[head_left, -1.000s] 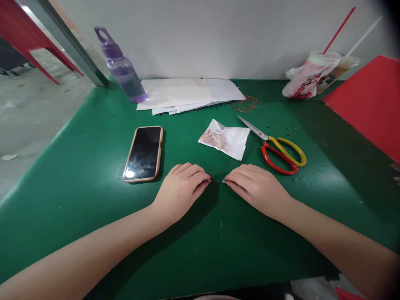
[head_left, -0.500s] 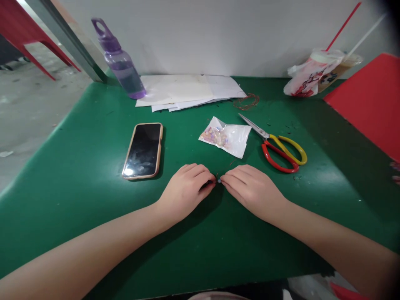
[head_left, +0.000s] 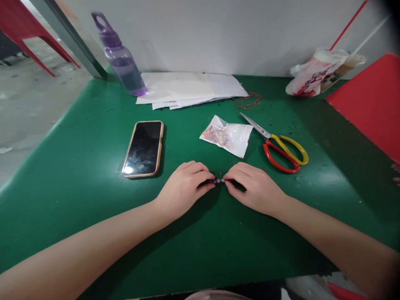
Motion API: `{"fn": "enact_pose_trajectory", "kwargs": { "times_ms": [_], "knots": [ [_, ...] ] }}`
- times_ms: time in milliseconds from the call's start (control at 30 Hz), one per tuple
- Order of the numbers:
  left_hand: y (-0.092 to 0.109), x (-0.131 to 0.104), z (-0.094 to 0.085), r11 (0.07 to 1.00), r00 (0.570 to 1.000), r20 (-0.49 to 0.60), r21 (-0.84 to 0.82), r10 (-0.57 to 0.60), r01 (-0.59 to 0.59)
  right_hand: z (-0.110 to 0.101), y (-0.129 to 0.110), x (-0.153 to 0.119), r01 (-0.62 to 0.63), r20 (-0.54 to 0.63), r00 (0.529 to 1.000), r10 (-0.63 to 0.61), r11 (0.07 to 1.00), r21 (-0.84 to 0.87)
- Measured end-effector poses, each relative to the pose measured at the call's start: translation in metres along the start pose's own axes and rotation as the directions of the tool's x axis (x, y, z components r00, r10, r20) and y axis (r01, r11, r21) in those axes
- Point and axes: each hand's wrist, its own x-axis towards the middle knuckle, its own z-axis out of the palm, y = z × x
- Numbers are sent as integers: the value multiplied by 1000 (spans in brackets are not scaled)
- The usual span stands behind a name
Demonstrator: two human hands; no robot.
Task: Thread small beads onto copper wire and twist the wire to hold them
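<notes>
A short row of small blue and pinkish beads (head_left: 218, 181) spans the gap between my two hands, just above the green table. My left hand (head_left: 186, 185) pinches its left end between thumb and fingertips. At the right end, the thumb and forefinger of my right hand (head_left: 253, 185) close on the last bluish bead. What the beads are strung on is too fine to make out. Just beyond my hands lies a small clear and white packet (head_left: 226, 136) with many pastel beads inside. Scissors (head_left: 276, 146) with one red and one yellow handle rest to its right, blades apart from my hands.
A phone (head_left: 143, 149) lies left of my hands. Behind it stand a purple water bottle (head_left: 123, 66) and flat white papers (head_left: 190, 89). A coil of thin copper-coloured wire (head_left: 248, 101) is near the scissors. Bagged drink cups (head_left: 317, 73) with straws stand at the back right.
My fingertips have drawn slightly apart, and more of the bead row shows between them. My right thumb and forefinger now form a rounder pinch. The view has shifted slightly.
</notes>
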Motion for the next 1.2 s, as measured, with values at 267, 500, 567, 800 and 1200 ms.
{"fn": "enact_pose_trajectory", "kwargs": {
  "times_ms": [267,500,567,800,1200],
  "knots": [
    [-2,2,1,1000,1000,15,14,17,-17,3,-2,-2,24,24,999,-22,996,-81],
    [-2,2,2,999,1000,18,28,22,-23,9,-3,0,29,1,1000,-29,984,-177],
    [-2,2,2,999,1000,19,30,24,-24,10,-3,0,43,-7,999,-45,978,-203],
    [-3,1,2,999,999,23,21,38,-39,11,-3,2,89,23,996,-86,955,-282],
    [2,2,-4,999,1000,-4,49,-21,22,3,5,-4,56,39,998,-52,992,-117]
  ]
}}
